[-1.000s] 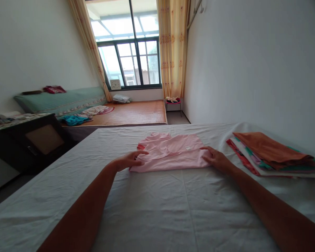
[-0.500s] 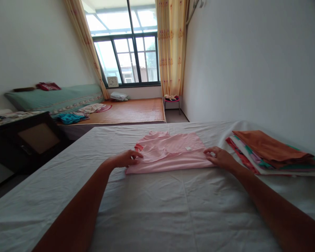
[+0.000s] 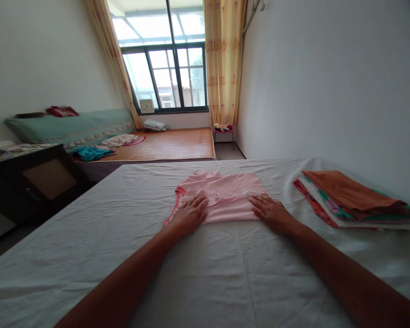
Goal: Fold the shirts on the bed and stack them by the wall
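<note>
A pink shirt [image 3: 225,184] with a darker coral neck trim lies partly folded on the white sheet [image 3: 205,269]. Its near side is turned over toward the middle, and a small white label shows on it. My left hand [image 3: 191,213] rests flat on the shirt's left part, beside the trim, with fingers stretched out. On the right part lies my right hand [image 3: 271,213], also flat, its fingers pointing left and inward. Both palms face down and cover some of the near fold.
A stack of folded clothes [image 3: 355,196], brown on top, sits at the right by the wall. Beyond the sheet stands a bed with a brown mat [image 3: 181,141]. A dark cabinet [image 3: 37,182] is at the left, and a small stool [image 3: 223,130] near the curtain.
Both hands have let go of the shirt's near corners and moved inward. They now lie flat on the cloth, and the coral trim at the left shows more.
</note>
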